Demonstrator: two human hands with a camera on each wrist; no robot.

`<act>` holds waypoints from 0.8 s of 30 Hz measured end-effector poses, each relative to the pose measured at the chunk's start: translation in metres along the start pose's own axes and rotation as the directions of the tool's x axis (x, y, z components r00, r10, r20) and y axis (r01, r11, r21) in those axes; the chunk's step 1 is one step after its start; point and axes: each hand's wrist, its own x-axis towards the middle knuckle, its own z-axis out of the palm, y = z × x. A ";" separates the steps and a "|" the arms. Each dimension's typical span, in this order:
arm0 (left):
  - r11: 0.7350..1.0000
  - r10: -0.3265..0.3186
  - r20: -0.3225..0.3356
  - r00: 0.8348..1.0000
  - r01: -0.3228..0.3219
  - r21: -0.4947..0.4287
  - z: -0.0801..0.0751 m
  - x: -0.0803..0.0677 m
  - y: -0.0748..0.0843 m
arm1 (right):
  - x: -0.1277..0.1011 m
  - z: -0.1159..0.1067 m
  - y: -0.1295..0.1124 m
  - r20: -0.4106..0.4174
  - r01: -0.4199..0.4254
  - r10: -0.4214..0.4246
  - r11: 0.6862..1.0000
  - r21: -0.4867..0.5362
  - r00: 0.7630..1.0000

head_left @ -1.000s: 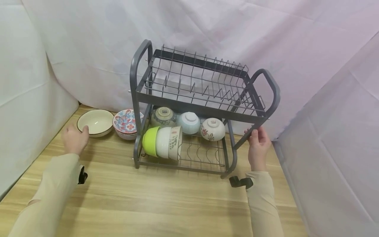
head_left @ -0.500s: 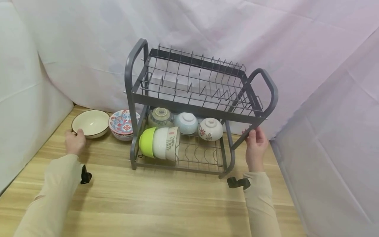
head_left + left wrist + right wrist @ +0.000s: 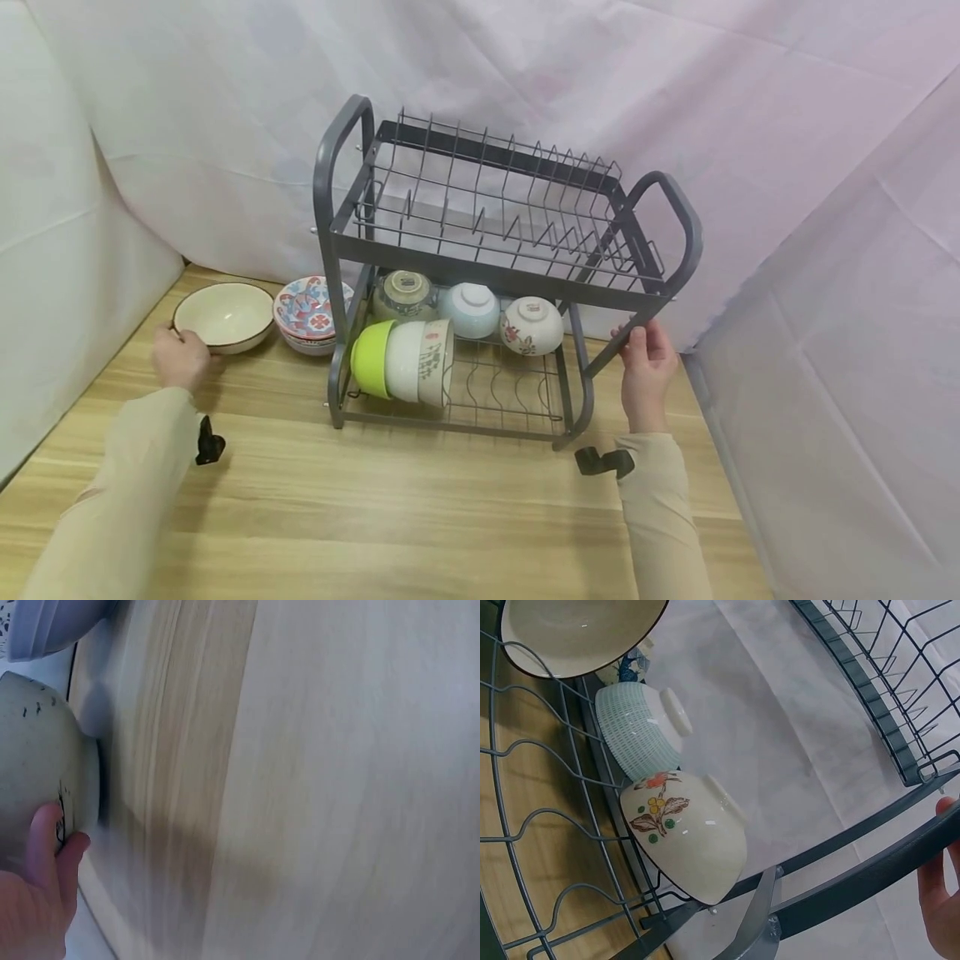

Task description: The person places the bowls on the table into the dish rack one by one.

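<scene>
At the far left of the table, my left hand point(image 3: 182, 357) holds the near-left side of a cream bowl point(image 3: 228, 312) with a dark rim. In the left wrist view, fingers point(image 3: 46, 832) lie against the bowl's outer wall point(image 3: 37, 761), low near its foot. My right hand point(image 3: 648, 371) grips the right side post of a grey two-tier dish rack point(image 3: 495, 271), its thumb in front and fingers behind. On the lower tier, a green bowl point(image 3: 369, 358), a white bowl point(image 3: 403, 362) and a patterned bowl point(image 3: 435, 362) stand nested on their sides.
Behind those, a greyish bowl point(image 3: 406, 293), a pale blue bowl point(image 3: 472, 312) and a flowered bowl point(image 3: 532, 325) sit upside down. Stacked red-and-blue patterned bowls point(image 3: 307, 310) stand between the cream bowl and the rack. White cloth point(image 3: 187, 100) hangs behind the wooden table point(image 3: 420, 508).
My left hand has closed in on the cream bowl and taken hold of its near-left side. The right hand keeps its grip on the rack post. The head view has shifted slightly.
</scene>
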 end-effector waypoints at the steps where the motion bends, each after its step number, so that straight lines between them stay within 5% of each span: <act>1: 1.000 0.014 -0.014 1.000 -0.014 0.028 -0.001 -0.001 0.000 | 0.000 0.000 0.000 0.003 0.002 -0.002 1.000 -0.007 1.000; 12: 0.982 0.143 -0.040 0.989 -0.137 0.126 -0.019 -0.030 -0.004 | -0.001 0.001 -0.001 -0.002 -0.012 0.012 1.000 0.016 1.000; 19: 0.950 0.252 0.048 0.967 -0.257 0.176 -0.038 -0.057 -0.006 | -0.001 0.001 0.000 -0.005 -0.020 0.020 1.000 0.009 1.000; 24: 0.944 0.296 0.078 0.952 -0.304 0.127 -0.045 -0.078 -0.007 | 0.000 -0.001 0.000 -0.005 -0.003 0.003 1.000 -0.002 1.000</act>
